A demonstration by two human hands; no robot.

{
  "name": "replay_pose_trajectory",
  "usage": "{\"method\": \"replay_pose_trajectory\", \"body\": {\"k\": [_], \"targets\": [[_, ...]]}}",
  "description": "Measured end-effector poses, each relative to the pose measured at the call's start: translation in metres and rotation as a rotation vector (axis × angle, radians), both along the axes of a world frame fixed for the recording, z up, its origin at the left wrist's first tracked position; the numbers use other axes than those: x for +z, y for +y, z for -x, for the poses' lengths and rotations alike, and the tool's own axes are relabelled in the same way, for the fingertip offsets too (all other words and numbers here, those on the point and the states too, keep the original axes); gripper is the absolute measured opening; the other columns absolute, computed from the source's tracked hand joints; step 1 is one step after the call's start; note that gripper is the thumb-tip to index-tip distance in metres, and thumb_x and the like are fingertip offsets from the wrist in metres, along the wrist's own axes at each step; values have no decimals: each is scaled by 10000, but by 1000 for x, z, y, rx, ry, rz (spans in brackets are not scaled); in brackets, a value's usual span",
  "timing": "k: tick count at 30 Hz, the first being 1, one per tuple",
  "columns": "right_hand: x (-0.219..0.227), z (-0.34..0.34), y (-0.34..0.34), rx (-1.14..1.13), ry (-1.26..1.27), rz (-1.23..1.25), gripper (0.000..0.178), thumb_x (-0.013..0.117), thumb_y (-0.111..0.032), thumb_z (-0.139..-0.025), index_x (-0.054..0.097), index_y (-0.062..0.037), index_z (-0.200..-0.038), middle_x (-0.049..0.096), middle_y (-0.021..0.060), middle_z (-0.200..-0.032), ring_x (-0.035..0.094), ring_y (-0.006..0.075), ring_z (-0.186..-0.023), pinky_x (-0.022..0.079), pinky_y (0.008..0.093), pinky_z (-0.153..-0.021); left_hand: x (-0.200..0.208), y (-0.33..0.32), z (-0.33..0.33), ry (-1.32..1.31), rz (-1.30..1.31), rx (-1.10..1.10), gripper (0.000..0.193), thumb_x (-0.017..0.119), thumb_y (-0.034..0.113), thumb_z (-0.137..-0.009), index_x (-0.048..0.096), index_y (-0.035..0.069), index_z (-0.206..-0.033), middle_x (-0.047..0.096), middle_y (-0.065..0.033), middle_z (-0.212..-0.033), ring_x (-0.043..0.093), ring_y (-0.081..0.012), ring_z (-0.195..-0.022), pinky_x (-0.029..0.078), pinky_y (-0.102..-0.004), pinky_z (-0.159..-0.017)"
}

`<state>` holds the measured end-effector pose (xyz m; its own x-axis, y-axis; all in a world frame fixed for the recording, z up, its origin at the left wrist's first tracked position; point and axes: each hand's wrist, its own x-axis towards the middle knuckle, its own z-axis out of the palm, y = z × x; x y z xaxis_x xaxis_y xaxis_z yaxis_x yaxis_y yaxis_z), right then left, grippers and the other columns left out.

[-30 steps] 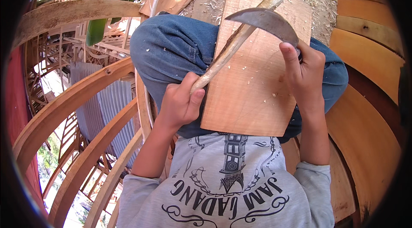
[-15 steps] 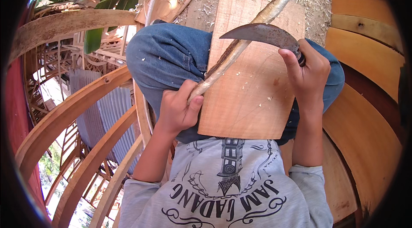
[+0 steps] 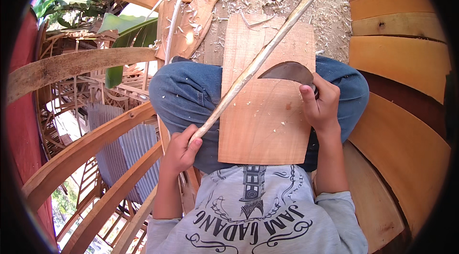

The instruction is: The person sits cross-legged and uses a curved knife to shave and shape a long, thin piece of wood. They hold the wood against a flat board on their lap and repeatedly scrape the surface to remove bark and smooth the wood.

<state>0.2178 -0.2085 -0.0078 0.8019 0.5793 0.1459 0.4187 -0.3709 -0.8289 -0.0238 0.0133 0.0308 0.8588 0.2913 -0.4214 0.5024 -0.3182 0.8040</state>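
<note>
My left hand is closed around the near end of a long, thin wooden stick, pale and partly stripped of bark. The stick slants away to the upper right, above a flat wooden board that lies across my lap. In my right hand is the handle of a sickle with a dark curved blade. Its tip points left, toward the stick, and the blade is over the board. The handle is mostly hidden by my fingers. Small chips lie on the board.
Wood shavings cover the floor ahead, with offcut planks at its left. Curved plank walls rise on the right. Bare curved ribs stand on the left, with corrugated sheets beyond. My jeans-clad knees flank the board.
The stick has been drawn nearer and to the left, so its far end now shows, and it looks paler. The sickle has dropped lower and left. The whole view has shifted slightly.
</note>
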Motion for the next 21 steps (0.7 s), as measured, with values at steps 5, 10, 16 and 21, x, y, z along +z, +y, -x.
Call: {"method": "replay_pose_trajectory", "body": {"k": [5,10,16,21], "targets": [[1,-1,-2,-57,106,14,443,681,-335,-809,479,16,-631,430,159,-511,451,278,-423,343,337,-426,-6,13,47,120,37,58,365,463,340,-933,444,39,-727,363,-37,-518,393,-132,-466,316,-288,-464],[15,7,23,-35,101,300,485,634,-470,-806,599,-19,-632,521,152,-498,560,314,-473,428,366,-456,-18,22,54,154,116,104,397,464,368,-937,462,35,-721,397,5,-558,387,-91,-510,315,-266,-471],[20,20,44,81,5,421,511,589,-514,-816,601,-39,-629,553,142,-514,585,306,-485,454,386,-464,-25,26,54,151,161,132,463,453,442,-941,479,40,-711,414,20,-561,401,-76,-509,327,-240,-472],[18,23,57,137,-64,531,520,554,-526,-833,604,-41,-652,560,136,-515,591,299,-488,460,392,-465,-26,22,52,121,107,134,436,451,403,-948,504,34,-722,433,17,-565,421,-80,-513,343,-241,-481]]}}
